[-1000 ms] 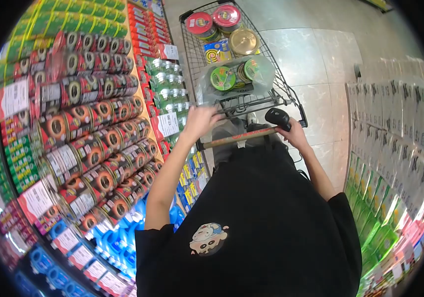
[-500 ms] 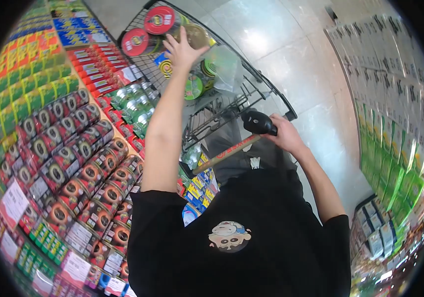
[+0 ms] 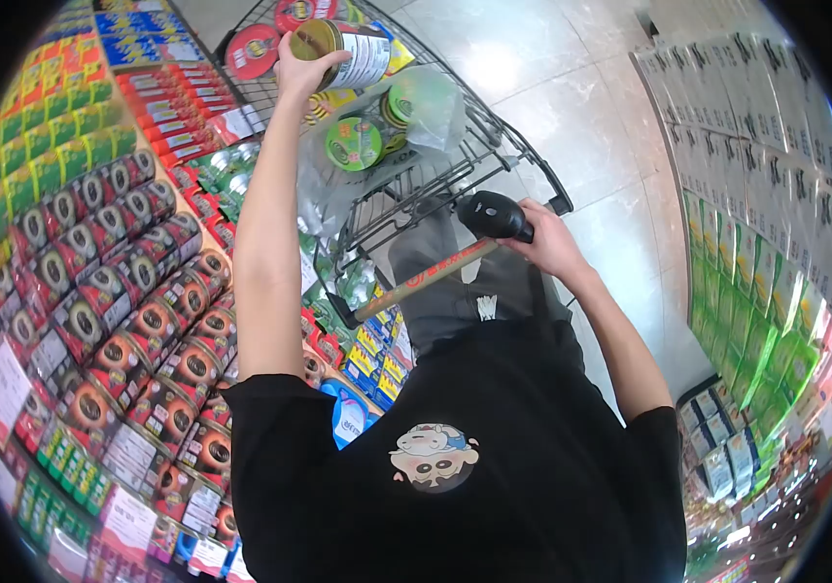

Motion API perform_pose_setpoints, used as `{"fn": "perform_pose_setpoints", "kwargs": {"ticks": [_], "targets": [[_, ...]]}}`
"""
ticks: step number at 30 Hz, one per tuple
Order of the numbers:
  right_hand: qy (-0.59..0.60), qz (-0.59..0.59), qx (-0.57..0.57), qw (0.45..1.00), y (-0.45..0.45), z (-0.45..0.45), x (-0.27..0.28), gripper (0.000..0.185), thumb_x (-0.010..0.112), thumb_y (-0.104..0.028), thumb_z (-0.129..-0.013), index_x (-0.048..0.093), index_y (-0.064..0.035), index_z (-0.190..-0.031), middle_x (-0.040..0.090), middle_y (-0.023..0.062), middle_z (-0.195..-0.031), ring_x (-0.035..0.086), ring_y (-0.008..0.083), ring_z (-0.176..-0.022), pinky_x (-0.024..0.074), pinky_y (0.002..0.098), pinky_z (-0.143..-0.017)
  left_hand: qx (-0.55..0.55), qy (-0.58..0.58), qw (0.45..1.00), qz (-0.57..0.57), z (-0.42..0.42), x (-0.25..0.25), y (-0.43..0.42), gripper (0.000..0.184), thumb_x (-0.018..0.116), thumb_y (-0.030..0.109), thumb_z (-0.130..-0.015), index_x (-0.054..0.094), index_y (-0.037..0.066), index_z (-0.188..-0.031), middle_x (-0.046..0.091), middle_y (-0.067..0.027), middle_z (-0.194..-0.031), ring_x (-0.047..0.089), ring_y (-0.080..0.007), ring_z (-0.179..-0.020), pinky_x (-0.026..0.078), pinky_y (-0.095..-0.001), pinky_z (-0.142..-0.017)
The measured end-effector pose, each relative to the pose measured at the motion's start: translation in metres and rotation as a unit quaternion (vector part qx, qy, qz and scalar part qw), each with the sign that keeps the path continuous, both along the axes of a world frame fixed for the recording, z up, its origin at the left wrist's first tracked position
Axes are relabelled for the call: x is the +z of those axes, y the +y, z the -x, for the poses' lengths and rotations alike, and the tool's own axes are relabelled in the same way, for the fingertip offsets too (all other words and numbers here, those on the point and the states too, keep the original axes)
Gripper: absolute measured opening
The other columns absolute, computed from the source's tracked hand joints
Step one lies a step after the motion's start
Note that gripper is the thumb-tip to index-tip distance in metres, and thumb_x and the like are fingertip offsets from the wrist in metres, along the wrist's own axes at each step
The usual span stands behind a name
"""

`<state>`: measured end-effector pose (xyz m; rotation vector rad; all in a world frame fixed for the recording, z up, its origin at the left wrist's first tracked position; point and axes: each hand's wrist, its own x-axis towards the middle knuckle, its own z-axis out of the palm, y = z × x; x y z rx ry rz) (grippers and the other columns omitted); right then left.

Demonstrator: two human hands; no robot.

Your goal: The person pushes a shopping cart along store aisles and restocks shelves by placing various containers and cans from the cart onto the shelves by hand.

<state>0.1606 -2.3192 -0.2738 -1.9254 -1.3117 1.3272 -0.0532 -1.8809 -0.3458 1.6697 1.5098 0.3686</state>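
My left hand [image 3: 301, 70] is wrapped round a can [image 3: 363, 56] with a gold end and a white printed label. It holds the can tilted on its side over the shopping cart [image 3: 523, 146]. Beside it in the cart are two red-topped cans [image 3: 252, 51], and nearer to me a clear plastic bag [image 3: 440, 102] lies around green-topped cans [image 3: 354, 143]. My right hand [image 3: 554, 241] grips a black handheld barcode scanner [image 3: 497, 214] at the right end of the cart's handle bar [image 3: 426, 282]. Its fingertips are partly hidden.
On the left, sloping shelves carry rows of dark cans [image 3: 158, 408], green packs [image 3: 66, 146] and red boxes [image 3: 178, 107], with price cards [image 3: 3, 389] along the edge. Hanging green packs [image 3: 746, 301] line the right side. Pale floor tiles [image 3: 610, 175] lie between.
My left hand, spread over the gold-ended can before, has closed on it, lifted it and turned it on its side, moving left. The right hand with the scanner has shifted slightly left.
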Motion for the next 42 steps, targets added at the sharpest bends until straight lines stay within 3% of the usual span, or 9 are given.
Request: {"fn": "perform_pose_setpoints", "kwargs": {"ticks": [5, 10, 15, 19, 23, 26, 32, 36, 42], "targets": [[-0.027, 0.014, 0.012, 0.999, 0.002, 0.005, 0.005, 0.034, 0.085, -0.022, -0.082, 0.071, -0.003, -0.107, 0.064, 0.0135, -0.103, 0.064, 0.0367, -0.098, 0.0512, 0.0436, -0.086, 0.05, -0.245, 0.968, 0.029, 0.055, 0.086, -0.024, 0.115, 0.094, 0.009, -0.067, 0.027, 0.008, -0.16, 0.056, -0.015, -0.138, 0.06, -0.0267, -0.124, 0.054, -0.0392, -0.1], [-0.013, 0.027, -0.007, 1.0, -0.001, 0.013, 0.004, 0.038, 0.086, -0.03, -0.081, 0.071, -0.0017, -0.101, 0.064, 0.0146, -0.099, 0.064, 0.0377, -0.098, 0.0513, 0.0453, -0.085, 0.022, -0.414, 0.91, -0.02, 0.126, 0.173, -0.092, 0.112, 0.086, 0.001, -0.068, 0.024, 0.01, -0.161, 0.052, -0.012, -0.14, 0.058, -0.0241, -0.121, 0.052, -0.035, -0.1], [0.057, 0.033, -0.034, 0.997, -0.007, 0.016, -0.003, 0.031, 0.085, -0.018, -0.086, 0.067, 0.0001, -0.102, 0.069, 0.0073, -0.08, 0.061, 0.0135, -0.056, 0.0501, 0.0314, -0.052, 0.098, -0.495, 0.863, -0.022, 0.169, 0.267, -0.19, 0.11, 0.083, 0.004, -0.068, 0.027, 0.012, -0.161, 0.054, -0.0118, -0.141, 0.058, -0.0238, -0.124, 0.05, -0.0378, -0.105], [0.009, 0.003, -0.012, 1.0, -0.012, 0.013, -0.005, 0.025, 0.081, -0.021, -0.09, 0.07, -0.0028, -0.103, 0.065, 0.0022, -0.071, 0.056, 0.0099, -0.05, 0.0432, 0.0278, -0.045, 0.139, -0.521, 0.837, -0.093, 0.216, 0.329, -0.258, 0.11, 0.084, 0.004, -0.064, 0.032, 0.012, -0.161, 0.055, -0.0109, -0.142, 0.057, -0.0239, -0.129, 0.048, -0.0368, -0.108], [0.063, 0.071, 0.013, 0.995, -0.008, 0.003, -0.018, 0.024, 0.08, -0.023, -0.092, 0.071, -0.0036, -0.105, 0.057, -0.0012, -0.066, 0.05, 0.0083, -0.046, 0.0379, 0.027, -0.042, 0.204, -0.491, 0.815, -0.229, 0.262, 0.414, -0.346, 0.116, 0.083, 0.0, -0.056, 0.034, 0.011, -0.16, 0.047, -0.0103, -0.152, 0.048, -0.0242, -0.14, 0.041, -0.0358, -0.116], [0.088, 0.057, 0.027, 0.994, -0.006, 0.0, -0.025, 0.025, 0.078, -0.022, -0.094, 0.072, -0.0011, -0.105, 0.059, -0.0007, -0.067, 0.052, 0.008, -0.046, 0.038, 0.0253, -0.041, 0.275, -0.395, 0.802, -0.354, 0.303, 0.458, -0.418, 0.109, 0.08, 0.014, -0.064, 0.032, 0.008, -0.161, 0.053, -0.0095, -0.147, 0.056, -0.0268, -0.133, 0.048, -0.0421, -0.112], [0.091, 0.087, 0.028, 0.992, -0.002, 0.012, 0.007, 0.019, 0.076, -0.019, -0.096, 0.071, -0.0021, -0.104, 0.06, -0.0009, -0.069, 0.052, 0.0077, -0.046, 0.0386, 0.0238, -0.041, 0.42, -0.185, 0.73, -0.507, 0.355, 0.529, -0.575, 0.106, 0.078, 0.007, -0.06, 0.036, 0.003, -0.157, 0.051, -0.0167, -0.15, 0.05, -0.0338, -0.14, 0.04, -0.0443, -0.118], [0.091, 0.076, 0.031, 0.993, -0.007, 0.006, -0.001, 0.022, 0.073, -0.024, -0.098, 0.073, -0.0041, -0.108, 0.055, -0.0012, -0.059, 0.052, 0.0088, -0.045, 0.0384, 0.0257, -0.041, 0.503, -0.074, 0.724, -0.466, 0.386, 0.556, -0.647, 0.1, 0.081, 0.008, -0.067, 0.037, 0.004, -0.156, 0.056, -0.0213, -0.14, 0.059, -0.033, -0.128, 0.048, -0.0421, -0.11], [0.102, 0.095, 0.033, 0.99, -0.009, 0.007, 0.016, 0.022, 0.075, -0.02, -0.097, 0.069, -0.0013, -0.107, 0.061, 0.001, -0.074, 0.053, 0.0078, -0.049, 0.0384, 0.0239, -0.041, 0.552, 0.031, 0.782, -0.288, 0.469, 0.567, -0.663, 0.084, 0.077, 0.002, -0.075, 0.046, 0.01, -0.153, 0.064, -0.0113, -0.118, 0.067, -0.0217, -0.104, 0.053, -0.0327, -0.086]]}}
